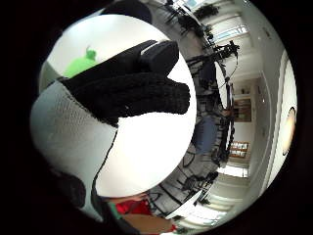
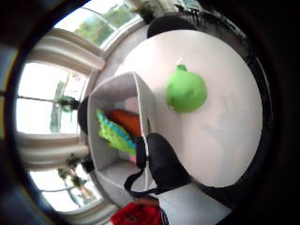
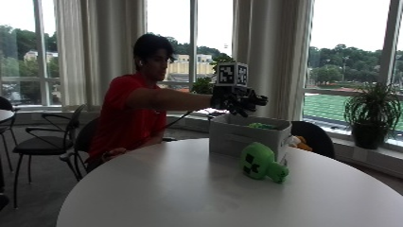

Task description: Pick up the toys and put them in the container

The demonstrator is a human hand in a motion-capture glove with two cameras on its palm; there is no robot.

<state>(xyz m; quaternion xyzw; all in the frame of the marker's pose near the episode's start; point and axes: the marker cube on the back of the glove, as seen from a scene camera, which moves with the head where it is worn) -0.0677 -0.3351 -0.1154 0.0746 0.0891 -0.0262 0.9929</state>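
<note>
My gloved right hand (image 3: 236, 100) hangs in the air just above the near rim of the grey fabric container (image 3: 239, 139), its fingers (image 1: 132, 90) loosely bent and holding nothing. A green plush block-faced toy (image 3: 261, 163) lies on the white round table (image 3: 176, 189), right beside the container's front corner. The thumb side palm view looks down into the container (image 2: 119, 89), where a green knobbly toy (image 2: 114, 133) and an orange toy (image 2: 126, 119) lie; the green plush (image 2: 186, 90) sits on the table outside its wall. The little finger side view shows the plush (image 1: 80, 64) behind my fingers.
A dark chair (image 3: 315, 135) stands behind the table past the container. Black chairs (image 3: 44, 137) stand at the left by the windows. A potted plant (image 3: 372, 116) sits on the sill at the right.
</note>
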